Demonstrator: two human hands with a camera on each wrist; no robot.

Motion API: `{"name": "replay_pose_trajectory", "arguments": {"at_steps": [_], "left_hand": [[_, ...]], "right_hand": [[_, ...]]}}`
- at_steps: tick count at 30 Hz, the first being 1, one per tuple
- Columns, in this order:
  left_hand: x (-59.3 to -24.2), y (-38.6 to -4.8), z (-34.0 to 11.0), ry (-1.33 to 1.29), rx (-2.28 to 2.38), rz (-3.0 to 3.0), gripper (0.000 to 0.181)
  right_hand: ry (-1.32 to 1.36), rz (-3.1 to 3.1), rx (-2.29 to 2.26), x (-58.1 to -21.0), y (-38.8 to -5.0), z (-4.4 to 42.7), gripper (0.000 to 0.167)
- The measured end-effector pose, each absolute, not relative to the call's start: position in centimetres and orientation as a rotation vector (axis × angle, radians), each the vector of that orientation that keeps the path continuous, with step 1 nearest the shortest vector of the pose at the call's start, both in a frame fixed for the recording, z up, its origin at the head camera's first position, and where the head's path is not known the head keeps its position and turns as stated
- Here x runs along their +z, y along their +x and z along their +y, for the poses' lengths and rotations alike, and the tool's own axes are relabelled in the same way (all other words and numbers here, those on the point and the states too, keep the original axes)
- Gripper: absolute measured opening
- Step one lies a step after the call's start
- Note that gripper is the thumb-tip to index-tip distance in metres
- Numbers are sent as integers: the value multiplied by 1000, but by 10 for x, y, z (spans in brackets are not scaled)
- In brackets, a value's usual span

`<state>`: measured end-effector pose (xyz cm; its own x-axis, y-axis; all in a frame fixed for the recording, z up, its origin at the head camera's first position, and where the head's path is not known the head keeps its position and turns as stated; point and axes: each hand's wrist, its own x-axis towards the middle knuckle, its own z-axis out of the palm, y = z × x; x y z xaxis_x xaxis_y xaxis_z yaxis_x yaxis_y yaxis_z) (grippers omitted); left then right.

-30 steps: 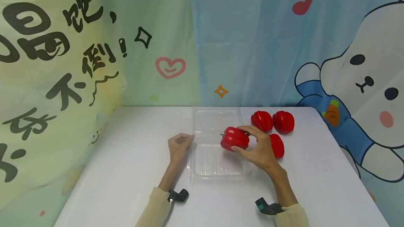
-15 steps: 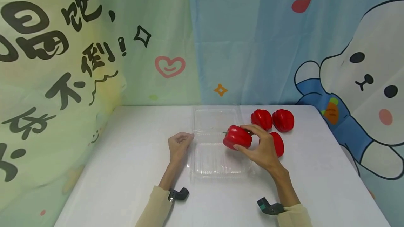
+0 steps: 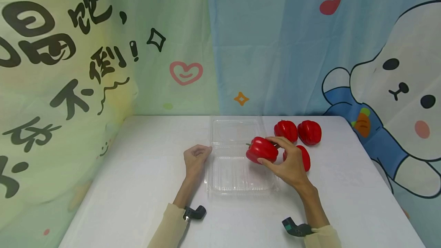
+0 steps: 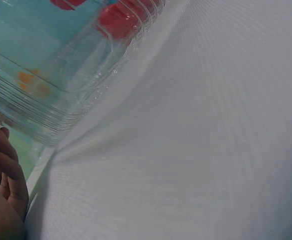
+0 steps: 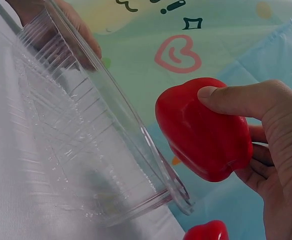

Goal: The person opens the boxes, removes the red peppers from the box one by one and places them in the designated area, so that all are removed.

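Note:
A red bell pepper (image 3: 262, 150) with a green stem hangs over the right part of a clear plastic clamshell box (image 3: 234, 179). My right hand (image 3: 290, 162) grips it between thumb and fingers; in the right wrist view the thumb lies across the pepper (image 5: 201, 130). The box stands with its lid (image 3: 237, 131) folded back, away from me. At the box's left edge, my left hand (image 3: 196, 160) pinches the rim near the hinge. Only part of the left hand (image 4: 5, 180) shows in the left wrist view.
Two red bell peppers, one (image 3: 286, 131) beside the other (image 3: 309, 132), sit at the back right of the white table (image 3: 144, 171). A third pepper (image 3: 304, 158) is partly hidden behind my right hand. A printed curtain (image 3: 248, 49) hangs behind the table.
My right hand has moved slightly to the right with the bell pepper in its grip. The left hand and the box have stayed in place.

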<state>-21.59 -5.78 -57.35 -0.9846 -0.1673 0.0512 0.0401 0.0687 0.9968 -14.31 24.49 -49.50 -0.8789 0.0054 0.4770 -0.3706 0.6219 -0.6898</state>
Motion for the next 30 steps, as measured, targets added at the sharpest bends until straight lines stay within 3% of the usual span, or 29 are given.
{"name": "replay_pose_trajectory", "arguments": {"at_steps": [30], "left_hand": [[-572, -216, -58, 136, -2079, -2158, 15]], "right_hand": [[263, -2380, 1175, -496, -137, 253, 80]]}}
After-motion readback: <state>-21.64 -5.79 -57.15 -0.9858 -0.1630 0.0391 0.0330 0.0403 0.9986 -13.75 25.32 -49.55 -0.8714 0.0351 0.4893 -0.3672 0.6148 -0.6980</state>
